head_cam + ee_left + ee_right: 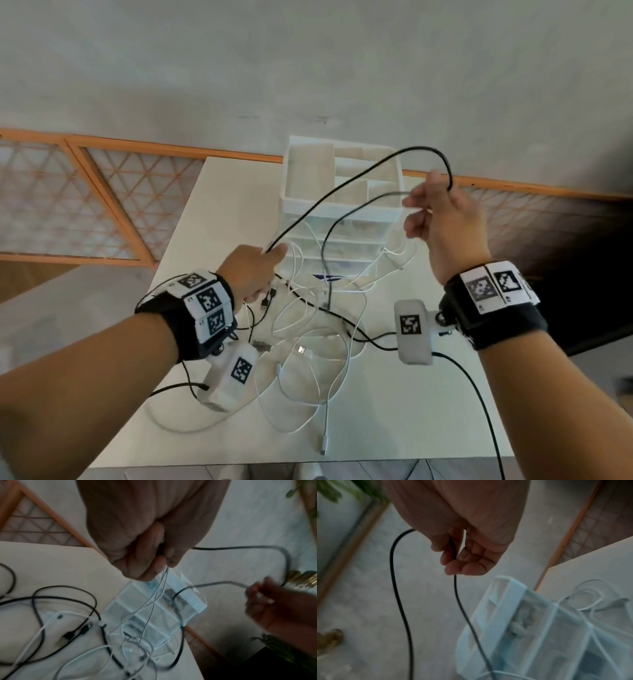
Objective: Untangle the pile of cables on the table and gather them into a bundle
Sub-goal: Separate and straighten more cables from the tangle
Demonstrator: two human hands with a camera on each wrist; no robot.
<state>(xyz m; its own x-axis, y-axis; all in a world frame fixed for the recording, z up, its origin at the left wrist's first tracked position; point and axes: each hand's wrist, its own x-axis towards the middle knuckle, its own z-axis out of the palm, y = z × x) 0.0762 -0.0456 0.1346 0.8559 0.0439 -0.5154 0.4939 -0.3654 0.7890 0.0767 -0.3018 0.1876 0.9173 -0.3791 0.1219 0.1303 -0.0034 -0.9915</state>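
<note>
A black cable [419, 148] arcs high over the table between both hands. My left hand [274, 253] grips one stretch of it low on the left, together with a few thin white cables [161, 585] that hang from the fist [154, 563]. My right hand [416, 202] is raised at the right and pinches the same black cable [391, 566] between thumb and fingers [453, 561]. From there the cable drops back into the tangled pile of white and black cables [308, 329] on the white table [411, 411].
A white plastic drawer organizer [308, 171] stands at the table's far edge, right behind the pile. Beyond it runs an orange-framed lattice rail [102, 192]. A green plant [283, 654] and brass objects [307, 580] sit on the floor at the right.
</note>
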